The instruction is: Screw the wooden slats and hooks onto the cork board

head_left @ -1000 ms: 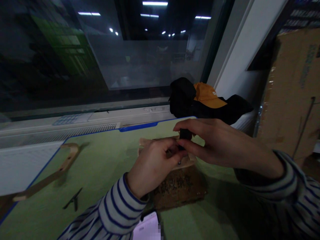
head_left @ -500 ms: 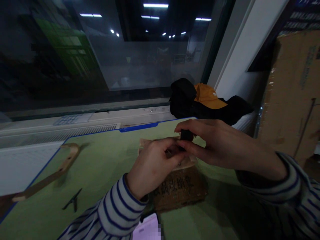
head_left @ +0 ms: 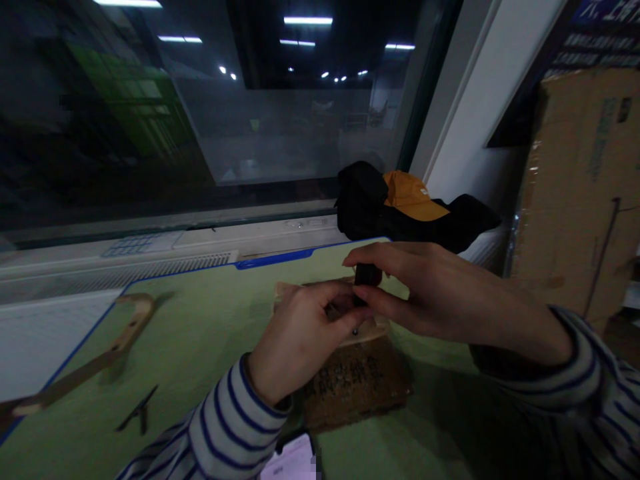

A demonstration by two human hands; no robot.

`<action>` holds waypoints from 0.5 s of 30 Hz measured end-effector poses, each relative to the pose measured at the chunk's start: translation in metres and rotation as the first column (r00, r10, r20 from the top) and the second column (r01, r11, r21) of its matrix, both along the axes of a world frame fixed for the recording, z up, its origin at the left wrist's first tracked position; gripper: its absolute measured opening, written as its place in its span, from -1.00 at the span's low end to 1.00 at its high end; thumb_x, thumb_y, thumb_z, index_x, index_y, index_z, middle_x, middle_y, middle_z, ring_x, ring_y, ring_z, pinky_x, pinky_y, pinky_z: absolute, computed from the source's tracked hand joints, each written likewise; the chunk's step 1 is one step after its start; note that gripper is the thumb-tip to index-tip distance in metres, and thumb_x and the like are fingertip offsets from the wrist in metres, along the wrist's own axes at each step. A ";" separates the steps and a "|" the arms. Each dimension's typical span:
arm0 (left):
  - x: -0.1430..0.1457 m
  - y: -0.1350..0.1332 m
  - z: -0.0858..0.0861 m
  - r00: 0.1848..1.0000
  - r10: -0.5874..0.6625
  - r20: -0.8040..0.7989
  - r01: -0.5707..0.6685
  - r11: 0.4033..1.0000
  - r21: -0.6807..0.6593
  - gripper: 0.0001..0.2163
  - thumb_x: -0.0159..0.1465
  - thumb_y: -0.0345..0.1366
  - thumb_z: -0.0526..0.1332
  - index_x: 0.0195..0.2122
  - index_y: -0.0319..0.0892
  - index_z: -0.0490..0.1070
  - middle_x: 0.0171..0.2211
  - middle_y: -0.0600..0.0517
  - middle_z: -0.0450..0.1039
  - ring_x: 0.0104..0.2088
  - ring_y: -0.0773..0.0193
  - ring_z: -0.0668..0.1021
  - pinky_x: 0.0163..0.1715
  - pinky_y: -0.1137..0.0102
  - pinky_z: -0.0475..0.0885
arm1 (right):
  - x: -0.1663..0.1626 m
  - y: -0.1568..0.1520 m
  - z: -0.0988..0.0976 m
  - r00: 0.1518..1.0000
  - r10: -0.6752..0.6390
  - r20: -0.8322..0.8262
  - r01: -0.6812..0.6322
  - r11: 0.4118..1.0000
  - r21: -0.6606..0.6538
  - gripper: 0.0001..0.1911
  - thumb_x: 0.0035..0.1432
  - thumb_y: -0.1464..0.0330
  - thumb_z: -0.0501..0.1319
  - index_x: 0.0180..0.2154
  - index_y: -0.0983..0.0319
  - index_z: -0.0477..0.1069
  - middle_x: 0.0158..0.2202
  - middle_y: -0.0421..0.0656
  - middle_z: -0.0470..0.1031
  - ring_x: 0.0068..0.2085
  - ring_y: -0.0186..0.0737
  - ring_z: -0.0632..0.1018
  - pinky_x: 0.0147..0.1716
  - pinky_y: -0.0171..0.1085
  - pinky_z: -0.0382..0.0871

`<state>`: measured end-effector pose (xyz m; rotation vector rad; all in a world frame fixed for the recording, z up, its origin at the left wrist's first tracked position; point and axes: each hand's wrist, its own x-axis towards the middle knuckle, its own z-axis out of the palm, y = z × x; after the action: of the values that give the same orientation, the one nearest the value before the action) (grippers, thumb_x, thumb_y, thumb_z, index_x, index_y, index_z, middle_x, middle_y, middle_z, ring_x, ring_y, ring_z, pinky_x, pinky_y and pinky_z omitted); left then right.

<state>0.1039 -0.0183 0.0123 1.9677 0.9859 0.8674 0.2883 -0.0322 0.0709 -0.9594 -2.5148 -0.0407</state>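
Observation:
My left hand (head_left: 300,340) is curled shut, pinching a light wooden piece (head_left: 373,328) from the left. My right hand (head_left: 430,293) meets it from the right, thumb and fingers closed on a small black part (head_left: 366,275) held against that wooden piece. Both hands hover just above a brown box (head_left: 355,390) lying on the green mat (head_left: 210,347). A small metal tip shows below my left fingers. Striped sleeves cover both arms.
A long wooden piece (head_left: 100,360) lies at the mat's left, with a small black clip (head_left: 136,415) near it. A phone (head_left: 293,460) sits at the near edge. Black cloth with an orange cap (head_left: 410,200) rests on the windowsill; a cardboard box (head_left: 580,193) stands right.
Both hands stay together on the wooden piece and black part with only slight finger shifts. The view has drifted a little to the right and upward.

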 end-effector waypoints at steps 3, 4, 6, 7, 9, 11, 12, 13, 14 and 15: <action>0.000 0.000 0.000 1.000 -0.003 -0.005 0.003 1.000 -0.005 -0.89 0.20 -0.29 0.23 -0.28 -0.07 0.53 -0.39 0.13 0.59 -0.38 0.29 0.58 -0.41 0.47 0.42 | -0.001 0.001 -0.001 1.000 -0.003 0.005 0.003 1.000 0.018 -0.71 0.22 0.39 0.14 -0.02 0.27 0.25 -0.28 -0.22 0.47 -0.29 -0.36 0.51 -0.32 -0.40 0.31; 0.000 0.000 0.000 1.000 -0.008 -0.008 0.008 1.000 -0.004 -0.89 0.20 -0.30 0.23 -0.28 -0.08 0.53 -0.39 0.13 0.59 -0.38 0.30 0.57 -0.42 0.47 0.42 | -0.001 0.001 -0.001 1.000 -0.001 0.006 0.001 1.000 0.019 -0.71 0.22 0.38 0.14 -0.02 0.27 0.25 -0.29 -0.22 0.46 -0.30 -0.36 0.51 -0.33 -0.40 0.31; 0.000 0.000 0.001 1.000 -0.021 -0.018 0.021 1.000 -0.002 -0.89 0.21 -0.31 0.22 -0.28 -0.09 0.53 -0.39 0.12 0.58 -0.39 0.29 0.57 -0.43 0.48 0.41 | 0.000 0.001 -0.001 1.000 0.001 0.012 -0.001 1.000 0.012 -0.72 0.22 0.39 0.14 -0.02 0.28 0.25 -0.31 -0.22 0.46 -0.32 -0.36 0.50 -0.35 -0.40 0.31; 0.000 0.000 0.001 0.999 -0.024 -0.024 0.024 1.000 -0.001 -0.88 0.21 -0.30 0.21 -0.28 -0.10 0.53 -0.40 0.11 0.58 -0.39 0.29 0.57 -0.43 0.48 0.41 | 0.000 0.001 -0.001 1.000 -0.002 0.014 0.002 1.000 0.010 -0.72 0.22 0.39 0.14 -0.03 0.27 0.25 -0.31 -0.22 0.46 -0.33 -0.36 0.50 -0.35 -0.40 0.31; 0.000 0.000 0.002 0.999 -0.021 -0.039 0.021 1.000 0.004 -0.88 0.22 -0.29 0.21 -0.29 -0.11 0.54 -0.40 0.09 0.58 -0.39 0.28 0.57 -0.41 0.46 0.41 | 0.000 0.001 0.000 1.000 -0.008 0.018 0.008 1.000 0.003 -0.73 0.22 0.39 0.14 -0.03 0.27 0.25 -0.30 -0.22 0.46 -0.33 -0.36 0.50 -0.36 -0.40 0.30; 0.000 0.000 0.003 0.998 -0.019 -0.058 0.019 1.000 0.010 -0.88 0.22 -0.28 0.20 -0.30 -0.11 0.54 -0.40 0.09 0.58 -0.39 0.28 0.56 -0.38 0.44 0.42 | 0.000 0.001 0.001 1.000 -0.016 0.022 0.016 1.000 -0.001 -0.73 0.23 0.37 0.13 -0.03 0.28 0.25 -0.30 -0.21 0.46 -0.32 -0.36 0.51 -0.36 -0.40 0.30; 0.000 0.000 0.003 0.998 -0.020 -0.063 0.021 1.000 0.011 -0.88 0.23 -0.28 0.20 -0.30 -0.11 0.54 -0.40 0.10 0.58 -0.38 0.28 0.57 -0.36 0.44 0.42 | -0.001 0.001 0.001 1.000 -0.018 0.023 0.018 1.000 -0.002 -0.73 0.23 0.37 0.13 -0.03 0.28 0.25 -0.30 -0.21 0.46 -0.32 -0.35 0.51 -0.36 -0.40 0.31; 0.000 0.000 0.003 0.998 -0.022 -0.064 0.022 1.000 0.012 -0.88 0.23 -0.28 0.20 -0.30 -0.10 0.54 -0.39 0.10 0.58 -0.38 0.28 0.57 -0.36 0.44 0.42 | -0.001 0.001 0.001 0.999 -0.022 0.027 0.022 1.000 -0.002 -0.73 0.23 0.36 0.13 -0.03 0.29 0.26 -0.30 -0.21 0.46 -0.32 -0.35 0.51 -0.36 -0.39 0.31; 0.000 0.000 0.003 0.998 -0.023 -0.062 0.023 1.000 0.011 -0.88 0.23 -0.28 0.19 -0.30 -0.10 0.53 -0.39 0.11 0.58 -0.38 0.28 0.57 -0.36 0.44 0.42 | -0.001 0.001 0.001 0.999 -0.026 0.030 0.026 1.000 0.000 -0.73 0.23 0.36 0.13 -0.04 0.29 0.26 -0.30 -0.20 0.46 -0.32 -0.35 0.51 -0.36 -0.39 0.31; 0.000 -0.001 0.003 0.998 -0.025 -0.058 0.026 1.000 0.009 -0.88 0.23 -0.28 0.19 -0.29 -0.10 0.53 -0.39 0.11 0.58 -0.37 0.29 0.57 -0.36 0.44 0.42 | -0.002 0.001 0.001 0.999 -0.030 0.030 0.030 1.000 0.006 -0.73 0.23 0.36 0.13 -0.04 0.30 0.26 -0.31 -0.20 0.46 -0.32 -0.34 0.51 -0.36 -0.39 0.31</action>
<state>0.1042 -0.0188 0.0155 2.0194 0.9887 0.8068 0.2867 -0.0312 0.0715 -1.0010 -2.5265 -0.0714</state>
